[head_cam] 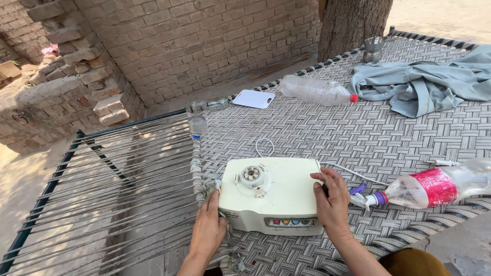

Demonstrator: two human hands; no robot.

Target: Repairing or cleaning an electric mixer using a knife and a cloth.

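Left hand: the left hand (208, 225) lies flat against the left side of the cream appliance base (271, 197), fingers loosely spread, pressing a bit of pale cloth (209, 188) to it; not closed round anything.
Right hand: the right hand (332, 202) rests on the base's right edge, fingers curled over the top and side, steadying rather than clasping.
Appliance base: sits on the woven cot (317, 128) near its front edge, a round metal coupling (251, 175) on top, a row of coloured buttons (290, 222) on the front face, a white cord (266, 145) looping behind.
Right of it: a plastic bottle with a red label (429, 188) lies just beside the right hand.
Farther back: a clear bottle (314, 90), a white board (253, 98), a grey-green garment (424, 84), a metal cup (373, 48), all well apart.
Edges: left of the base the weave ends and bare cords (112, 189) run to the frame; open weave lies behind the base.
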